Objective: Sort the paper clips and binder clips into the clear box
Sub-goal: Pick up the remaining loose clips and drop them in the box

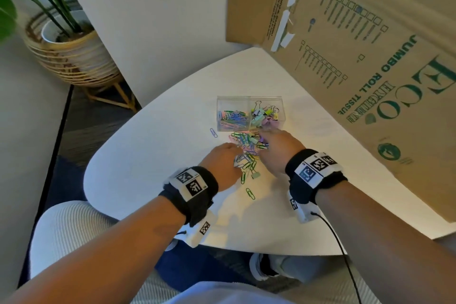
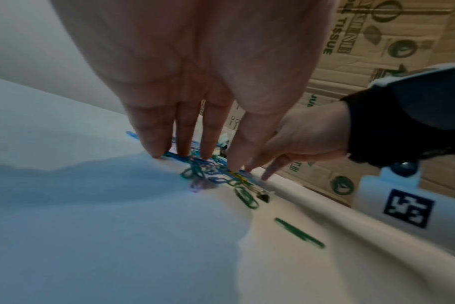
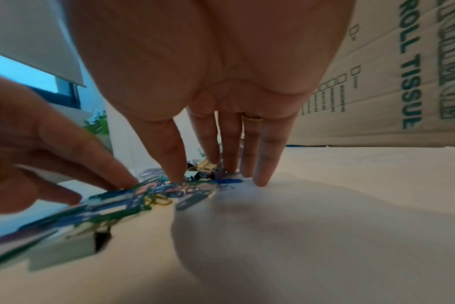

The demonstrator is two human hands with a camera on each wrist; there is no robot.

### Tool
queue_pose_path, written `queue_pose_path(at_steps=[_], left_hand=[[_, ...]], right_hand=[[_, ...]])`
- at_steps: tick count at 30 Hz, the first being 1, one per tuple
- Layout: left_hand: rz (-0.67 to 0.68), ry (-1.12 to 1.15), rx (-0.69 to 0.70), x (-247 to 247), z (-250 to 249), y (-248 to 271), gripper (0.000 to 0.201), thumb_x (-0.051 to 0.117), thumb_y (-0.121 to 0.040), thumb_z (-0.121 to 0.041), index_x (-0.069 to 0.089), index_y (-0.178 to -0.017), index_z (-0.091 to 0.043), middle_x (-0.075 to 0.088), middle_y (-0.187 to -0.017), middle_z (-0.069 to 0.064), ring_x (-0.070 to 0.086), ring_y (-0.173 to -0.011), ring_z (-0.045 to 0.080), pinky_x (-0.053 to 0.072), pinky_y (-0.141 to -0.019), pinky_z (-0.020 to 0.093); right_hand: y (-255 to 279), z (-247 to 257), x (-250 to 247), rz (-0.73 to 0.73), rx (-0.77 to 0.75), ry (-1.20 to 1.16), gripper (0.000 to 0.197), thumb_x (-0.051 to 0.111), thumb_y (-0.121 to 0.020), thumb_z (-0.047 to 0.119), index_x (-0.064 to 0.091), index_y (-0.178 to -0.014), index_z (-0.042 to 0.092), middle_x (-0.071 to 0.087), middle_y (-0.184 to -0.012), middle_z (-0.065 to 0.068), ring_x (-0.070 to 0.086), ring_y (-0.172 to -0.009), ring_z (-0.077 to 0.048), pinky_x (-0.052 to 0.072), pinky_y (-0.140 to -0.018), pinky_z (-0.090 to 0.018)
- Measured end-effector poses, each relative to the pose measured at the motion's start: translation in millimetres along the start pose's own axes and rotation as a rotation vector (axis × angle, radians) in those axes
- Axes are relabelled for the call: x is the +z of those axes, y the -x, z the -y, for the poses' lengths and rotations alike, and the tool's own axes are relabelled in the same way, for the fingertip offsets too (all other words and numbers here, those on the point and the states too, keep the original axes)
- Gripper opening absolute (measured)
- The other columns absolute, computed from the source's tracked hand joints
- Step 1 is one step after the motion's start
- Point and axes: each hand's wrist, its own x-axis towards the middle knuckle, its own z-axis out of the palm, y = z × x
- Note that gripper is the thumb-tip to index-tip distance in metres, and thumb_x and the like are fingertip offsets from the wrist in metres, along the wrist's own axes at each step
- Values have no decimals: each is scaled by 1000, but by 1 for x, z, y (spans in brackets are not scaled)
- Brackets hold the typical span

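1. Head view: the pile of clips [image 1: 246, 153] lies on the white desk [image 1: 153, 155] just near of the clear box [image 1: 251, 113], which stands towards the far middle of the desk. Its left compartment holds paper clips, its right one binder clips, so I judge the sort well begun but far from done.
2. My left hand [image 1: 222, 160] comes at the pile from the left with fingers [image 2: 153, 142] straight and a little spread, tips pressing on the clips and gripping nothing.
3. My right hand [image 1: 278, 150] comes from the right; its fingers [image 3: 265, 156] are likewise straight, tips down among the clips at the far end by the box, holding nothing.
4. To do this step well, I would spread the heap flat with both hands, then pinch one kind at a time; tangled paper clips will likely lift in chains and drag a binder clip along.
5. A mint binder clip [image 1: 256, 175] sits at the near edge of the pile, easy to take first.
6. Strays: a lilac clip [image 1: 213, 132] left of the box, and a green clip [image 1: 250, 194] near of the pile.
7. A large cardboard carton [image 1: 370, 57] crowds the right side, limiting my right elbow; a potted plant [image 1: 69, 39] stands well apart at far left.
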Motion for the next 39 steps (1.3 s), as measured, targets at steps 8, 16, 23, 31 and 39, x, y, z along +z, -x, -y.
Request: queue_pose_path(at_steps=[8, 16, 23, 31, 39], left_hand=[[-134, 12, -153, -17, 16, -5, 56, 52, -92, -20, 34, -144, -10, 30, -151, 8, 29, -138, 24, 27, -112, 32], [-38, -50, -43, 3, 9, 2, 57, 48, -93, -21, 31, -147, -13, 23, -156, 4, 25, -142, 19, 24, -115, 30], [-81, 29, -4, 2, 1, 3, 48, 50, -92, -17, 43, -139, -14, 47, -139, 6, 46, -124, 22, 37, -103, 30], [-51, 37, -18, -13, 13, 1, 49, 48, -95, -19, 37, -144, -18, 41, -146, 4, 43, -130, 22, 34, -105, 28], [-13, -175, 44, -11, 11, -15, 61, 47, -93, -19, 23, -149, -13, 26, -154, 5, 26, -136, 27, 29, -112, 40]], right_hand=[[0, 4, -1, -4, -102, -46, 47, 49, -94, 18, 45, -141, 20, 37, -152, -2, 38, -136, -23, 32, -111, -33], [-7, 16, 1, 38, -93, 43, 23, 48, -94, 24, 60, -112, 18, 56, -128, -7, 54, -108, -25, 46, -87, -33], [-12, 27, 4, 67, -105, 45, 49, 48, -91, 15, 46, -140, 23, 43, -144, -3, 43, -129, -27, 42, -104, -39], [-3, 16, -7, 88, -91, -41, 45, 44, -91, 4, 58, -130, 19, 55, -136, -6, 51, -123, -25, 43, -100, -33], [-3, 10, 4, 49, -61, 18, 46, 53, -93, 26, 47, -138, 23, 42, -135, -6, 40, -126, -28, 39, -104, -39]])
